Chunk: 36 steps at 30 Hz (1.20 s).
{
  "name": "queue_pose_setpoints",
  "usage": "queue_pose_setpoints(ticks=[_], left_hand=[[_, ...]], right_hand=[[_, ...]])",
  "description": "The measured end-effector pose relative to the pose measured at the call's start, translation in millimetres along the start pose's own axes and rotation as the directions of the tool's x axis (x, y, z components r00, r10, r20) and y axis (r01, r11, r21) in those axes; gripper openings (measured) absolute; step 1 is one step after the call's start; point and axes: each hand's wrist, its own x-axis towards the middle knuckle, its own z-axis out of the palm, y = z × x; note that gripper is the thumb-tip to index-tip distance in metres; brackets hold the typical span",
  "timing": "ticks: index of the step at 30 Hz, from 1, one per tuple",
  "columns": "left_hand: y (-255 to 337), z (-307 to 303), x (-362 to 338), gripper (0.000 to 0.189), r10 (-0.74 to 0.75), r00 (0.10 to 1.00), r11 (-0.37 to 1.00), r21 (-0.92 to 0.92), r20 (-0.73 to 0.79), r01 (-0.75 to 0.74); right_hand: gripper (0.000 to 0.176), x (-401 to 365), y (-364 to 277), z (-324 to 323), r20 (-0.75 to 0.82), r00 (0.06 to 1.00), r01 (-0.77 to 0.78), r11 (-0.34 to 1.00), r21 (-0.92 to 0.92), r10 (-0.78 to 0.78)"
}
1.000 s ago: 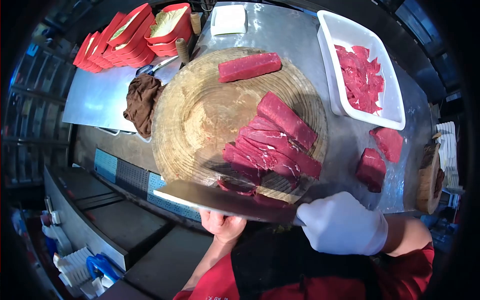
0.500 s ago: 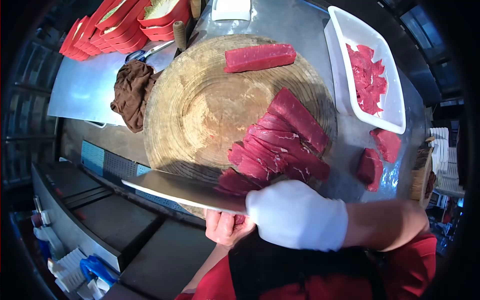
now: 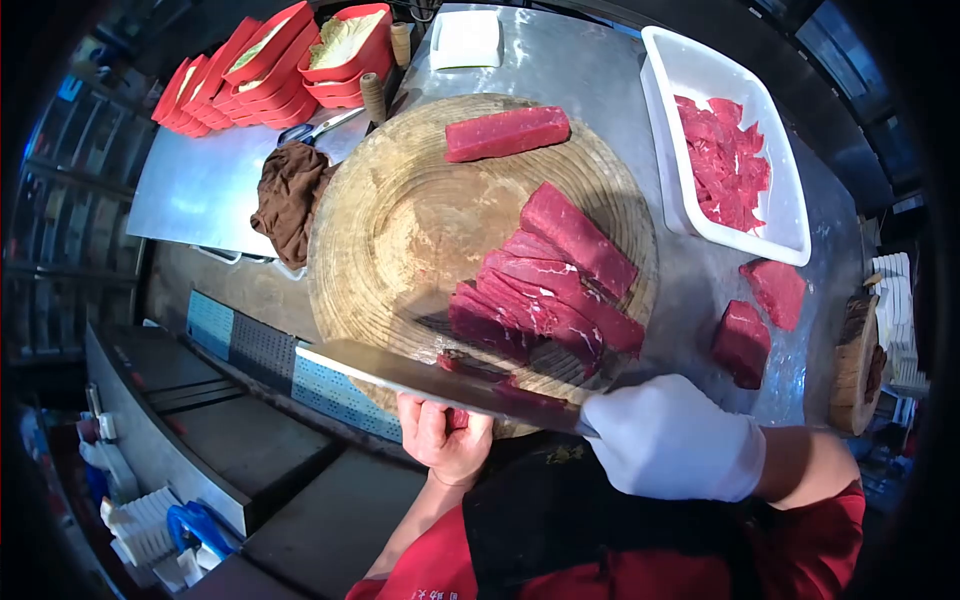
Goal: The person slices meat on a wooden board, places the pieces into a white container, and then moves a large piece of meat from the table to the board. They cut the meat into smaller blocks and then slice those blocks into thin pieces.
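Observation:
My right hand [image 3: 680, 440], in a white glove, is closed around the handle of a cleaver [image 3: 400, 372]. The wide blade points left over the near edge of a round wooden chopping block [image 3: 385, 150]. Just below the blade, my bare left hand [image 3: 447, 442] has its fingers curled on a piece of raw red meat [image 3: 457, 418], mostly hidden by the fingers and blade. Beyond the blade, overlapping meat slices [image 3: 530, 300] lie fanned out against a thick slab of meat [image 3: 580, 238]. Another long block of meat [image 3: 507, 134] rests at the far side of the block.
On the right, a white tub [image 3: 668, 150] holds cut meat, with two meat chunks [image 3: 741, 343] on the metal table nearby. A brown cloth [image 3: 290, 200], scissors [image 3: 335, 122] and stacked red containers [image 3: 272, 50] are at the left. A small white tray [image 3: 466, 40] stands at the back.
My right hand and the cleaver have shifted to the right, uncovering more of my left hand. The whole view has shifted slightly. My left hand stays by the near edge of the block.

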Motion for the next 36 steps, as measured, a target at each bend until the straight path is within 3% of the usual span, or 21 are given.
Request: queue_pose_setpoints(ticks=[2,6,12,13,15,17,18,19,22,24,26,28,30,33,36], left_hand=[[1.5,-0.2,6.8,0.028,0.154,0.988,0.982,0.113,-0.003,-0.153],[-3.8,-2.7,4.0,0.028,0.219,0.976,0.970,0.105,0.017,-0.220],[-4.1,-8.8,1.3,0.024,0.156,0.983,0.985,0.065,0.094,-0.163],[-9.0,-5.0,0.3,0.024,0.145,0.985,0.986,0.063,0.092,-0.151],[-22.2,7.7,-0.5,0.023,0.304,0.946,0.952,0.074,-0.109,-0.297],[-23.3,12.8,1.0,0.022,0.312,0.938,0.949,0.091,-0.151,-0.301],[-21.8,15.2,2.0,0.021,0.332,0.923,0.942,0.112,-0.193,-0.315],[-17.3,3.1,4.7,0.019,0.258,0.966,0.966,0.045,-0.034,-0.256],[4.0,2.5,13.6,0.018,0.134,0.991,0.991,0.006,-0.015,-0.134],[2.3,2.3,9.3,0.019,0.127,0.992,0.992,-0.005,-0.025,-0.127],[-3.5,-1.0,4.2,0.022,0.161,0.987,0.987,0.004,-0.008,-0.161],[-0.3,-2.6,3.6,0.023,0.131,0.991,0.991,0.010,-0.014,-0.131],[1.1,-4.2,0.6,0.024,0.093,0.996,0.996,0.011,-0.008,-0.093],[5.2,-0.5,-0.5,0.032,0.076,0.997,0.995,0.074,-0.034,-0.074],[-2.4,-2.0,-1.2,0.032,0.180,0.983,0.975,0.137,-0.027,-0.175]], right_hand=[[0.009,-10.8,1.2,-2.2,-0.038,0.998,0.058,0.998,-0.040,-0.059],[0.008,-12.9,-7.3,-17.4,0.167,0.981,-0.089,0.994,-0.067,0.099],[0.008,12.5,-16.3,-18.5,0.283,0.945,-0.141,0.985,-0.103,0.165],[0.008,19.0,-17.0,-18.0,0.280,0.956,-0.066,0.993,-0.099,0.092],[0.009,36.2,-14.2,-9.0,0.279,0.960,0.001,0.996,-0.094,0.025],[0.012,62.8,-7.2,8.9,0.070,0.982,0.170,0.984,0.051,-0.173],[0.013,84.7,-16.3,9.1,0.195,0.981,-0.017,0.997,0.080,0.001],[0.013,92.0,-18.4,10.6,0.189,0.982,0.007,0.999,0.050,-0.017],[0.016,96.5,-6.9,7.2,0.163,0.987,0.002,1.000,0.013,-0.004],[0.016,94.7,21.1,25.2,-0.072,0.992,0.107,0.990,0.089,-0.101],[0.017,79.8,32.0,31.1,-0.201,0.897,0.365,0.917,-0.163,-0.393],[0.018,56.9,18.0,14.7,-0.043,0.991,0.125,0.988,-0.096,-0.129],[0.017,35.4,2.7,2.7,0.039,0.999,-0.027,0.999,-0.029,0.028],[0.010,7.3,0.9,-0.4,0.097,0.994,-0.043,0.999,0.017,0.041],[0.008,-12.7,2.2,-0.7,-0.013,0.998,0.053,0.998,-0.029,-0.053]])
